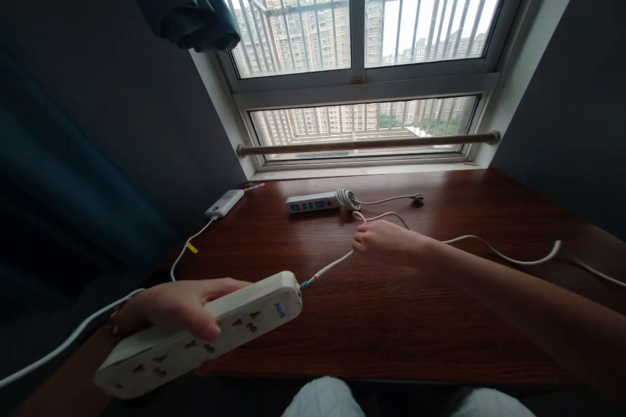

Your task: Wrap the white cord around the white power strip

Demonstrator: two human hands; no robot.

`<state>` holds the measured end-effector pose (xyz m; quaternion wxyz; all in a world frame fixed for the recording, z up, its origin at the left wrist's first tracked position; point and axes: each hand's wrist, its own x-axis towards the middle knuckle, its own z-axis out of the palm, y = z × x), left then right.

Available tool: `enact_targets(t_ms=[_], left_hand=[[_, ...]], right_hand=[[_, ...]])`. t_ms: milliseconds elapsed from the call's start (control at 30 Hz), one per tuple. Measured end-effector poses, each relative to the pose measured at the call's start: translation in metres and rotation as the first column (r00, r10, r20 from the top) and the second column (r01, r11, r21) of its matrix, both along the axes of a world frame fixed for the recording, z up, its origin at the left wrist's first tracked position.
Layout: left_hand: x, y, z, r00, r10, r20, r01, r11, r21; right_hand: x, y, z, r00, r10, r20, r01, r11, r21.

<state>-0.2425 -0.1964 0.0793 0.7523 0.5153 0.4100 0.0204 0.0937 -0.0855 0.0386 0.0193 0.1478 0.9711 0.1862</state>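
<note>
A white power strip (244, 332) with several sockets and a blue brand mark is tilted above the near left edge of the desk. My left hand (186, 309) wraps round its middle, thumb on the socket face. From its right end runs a white cord (335, 264), with bluish-green inner wires bared where it enters the strip. My right hand (374, 241) is closed on this cord a short way from the strip. Beyond the hand the cord loops and trails right across the desk.
A second power strip (313, 202) with its cord coiled (348, 199) and a plug (417, 199) lies towards the window. A white device (225, 204) with a cable and yellow tag (192, 247) sits at the left on the brown desk (391, 332). A rail (366, 144) crosses the window.
</note>
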Motion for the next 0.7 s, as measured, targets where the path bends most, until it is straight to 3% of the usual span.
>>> enact_targets(t_ms=[200, 367, 533, 700], left_hand=[[0.000, 0.008, -0.011, 0.991, 0.009, -0.136, 0.021, 0.976, 0.218], [0.006, 0.015, -0.022, 0.988, 0.077, -0.130, -0.055, 0.985, 0.165], [0.012, 0.015, -0.020, 0.976, 0.207, -0.073, -0.199, 0.974, 0.106], [0.016, 0.012, -0.028, 0.929, 0.246, 0.276, -0.261, 0.965, 0.017]], right_hand=[[0.007, -0.003, 0.004, 0.959, -0.259, -0.117, 0.265, 0.964, 0.034], [0.019, -0.008, 0.006, 0.842, -0.410, -0.352, 0.436, 0.900, -0.004], [0.034, -0.012, 0.012, 0.704, -0.403, -0.585, 0.467, 0.883, -0.046], [0.049, -0.019, 0.011, 0.487, -0.193, -0.852, 0.325, 0.945, -0.028]])
